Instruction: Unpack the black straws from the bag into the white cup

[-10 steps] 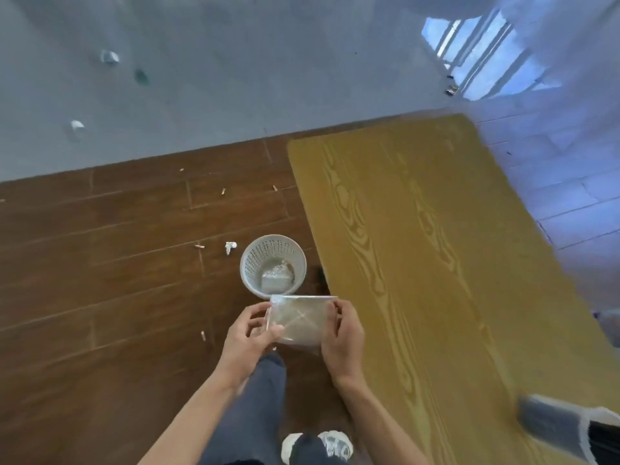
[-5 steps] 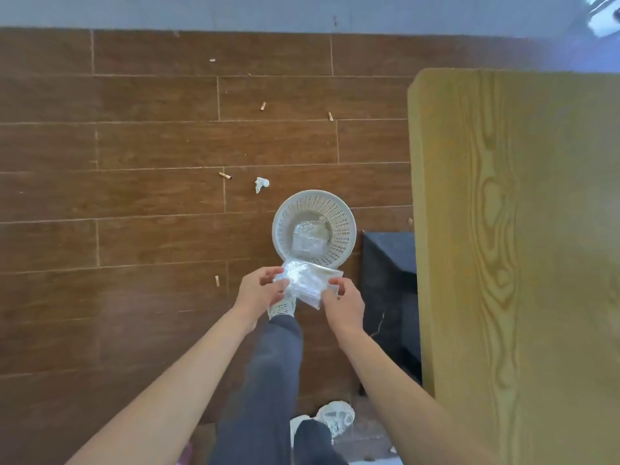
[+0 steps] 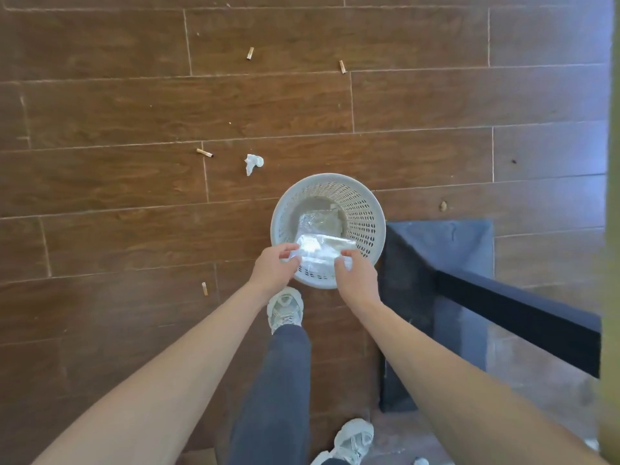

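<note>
Beside basket (image 3: 369,209), crumpled tissue (image 3: 253,163), scattered butts (image 3: 204,153)

clear crinkly plastic bag (image 3: 318,253), shiny. wastebasket (image 3: 367,214) is matt white perforated plastic. floor (image 3: 134,112) looks like brown wood-grain planks, slight sheen. crumpled white tissue (image 3: 253,162) on it.

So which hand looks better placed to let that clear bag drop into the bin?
Neither clearly: both pinch the clear plastic bag over the white mesh bin. Slight edge to the right hand, which sits above the bin's opening; the left hand is at its rim.
</note>
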